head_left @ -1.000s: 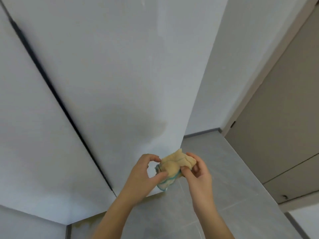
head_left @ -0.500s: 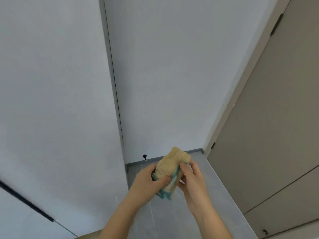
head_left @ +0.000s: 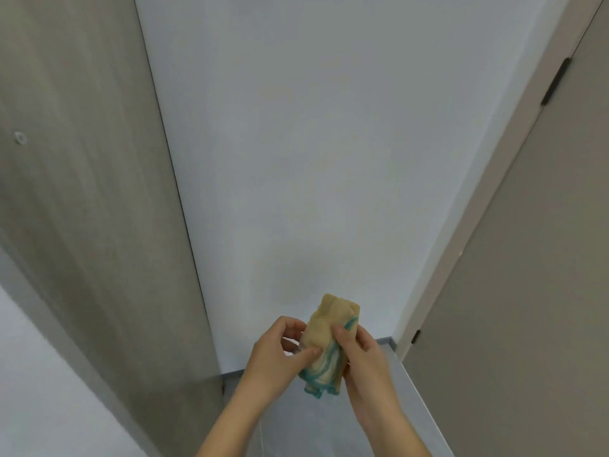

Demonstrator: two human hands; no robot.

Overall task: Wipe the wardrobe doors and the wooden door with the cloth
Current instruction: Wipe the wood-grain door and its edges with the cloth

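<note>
A folded yellow cloth with a teal edge (head_left: 328, 341) is held upright between both hands, low in the middle of the view. My left hand (head_left: 276, 357) pinches its left side with thumb and fingers. My right hand (head_left: 362, 361) grips its right side, thumb on the front. A grey wood-grain panel (head_left: 85, 192) fills the left side. A taupe door (head_left: 527, 275) in its frame stands on the right, with black hinges (head_left: 555, 82) on its edge.
A white wall (head_left: 313, 143) runs between the panel and the door frame. Grey floor tiles (head_left: 329, 430) and a grey skirting strip (head_left: 384, 341) lie below the hands. A small round fitting (head_left: 20, 137) sits on the wood-grain panel.
The view has swung right: the white wardrobe doors have left the frame and the wood-grain panel has come in on the left. Both hands keep holding and turning the cloth.
</note>
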